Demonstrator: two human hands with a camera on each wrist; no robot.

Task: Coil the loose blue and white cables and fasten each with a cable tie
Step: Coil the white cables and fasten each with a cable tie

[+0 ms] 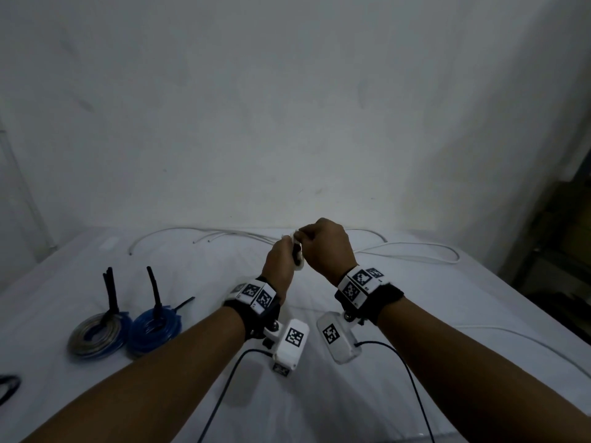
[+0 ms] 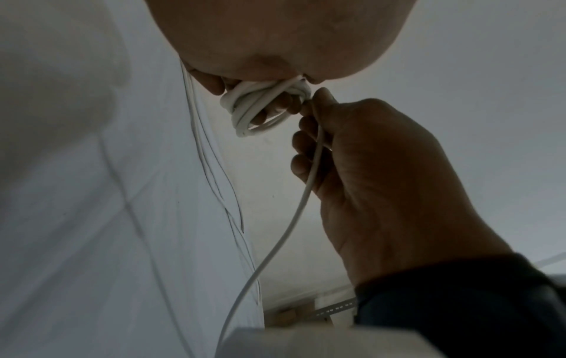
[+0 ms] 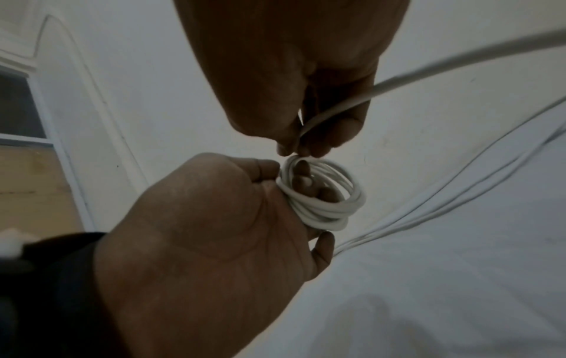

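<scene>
Above the table (image 1: 415, 314), the left hand (image 1: 279, 260) holds a white coil (image 3: 324, 193) wound round its fingers while the right hand (image 1: 329, 247) pinches the cable's (image 2: 306, 191) loose run beside it.

Dim room, bare white wall (image 1: 287, 107), white-covered table (image 1: 415, 314)

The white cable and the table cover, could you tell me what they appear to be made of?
White cable: likely a plastic-sheathed wire, smooth and slightly glossy; it bends into tight round loops around the left hand's fingers without kinking. The right hand pinches its free run. Table cover: looks like thin white cloth, matte, with soft creases and folds; a plastic sheet cannot be ruled out in this dim light.
</scene>
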